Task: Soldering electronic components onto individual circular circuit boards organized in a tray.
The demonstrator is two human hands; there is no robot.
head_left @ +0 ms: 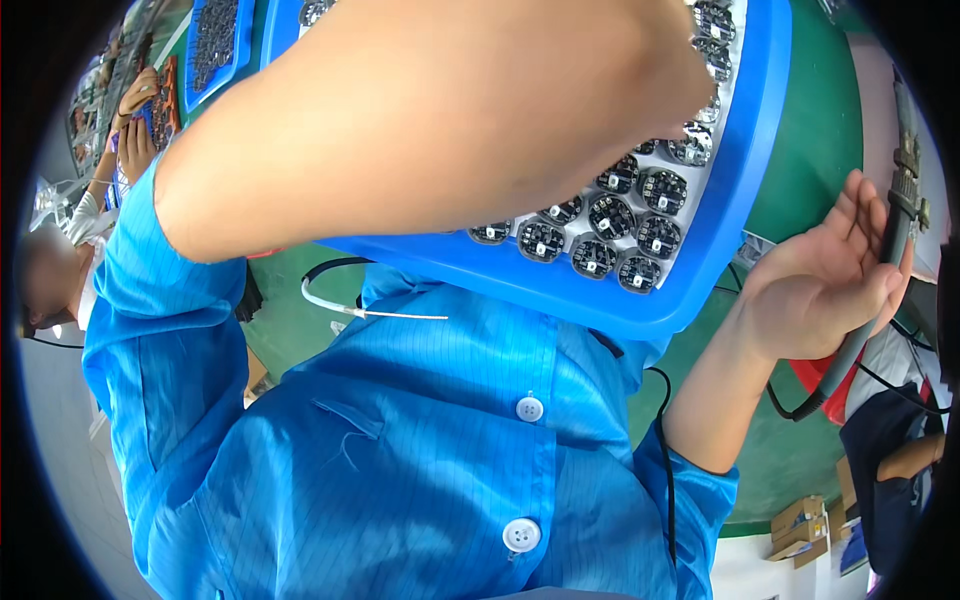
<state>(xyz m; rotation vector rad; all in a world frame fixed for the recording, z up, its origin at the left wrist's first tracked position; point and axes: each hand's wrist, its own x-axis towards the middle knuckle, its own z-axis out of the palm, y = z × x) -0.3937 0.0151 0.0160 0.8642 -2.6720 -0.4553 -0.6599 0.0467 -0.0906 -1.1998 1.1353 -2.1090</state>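
L hand (668,72) over blue tray (765,110) of round PCBs (612,215), far ctr; fingers hidden, can't tell. R hand (812,290), near R: fingers loosely curled, thumb at grey hose (848,358), grip unclear.

Up in the upper left of the frame I can make out a small blue bin (245,40) filled with dark little parts (212,45). Below it, at the left edge, I see a co-worker in a white top (85,228). Over at the lower right, I have cardboard boxes (800,525) near the green floor (775,455), and dark clothing (880,450) on another person at the right edge.
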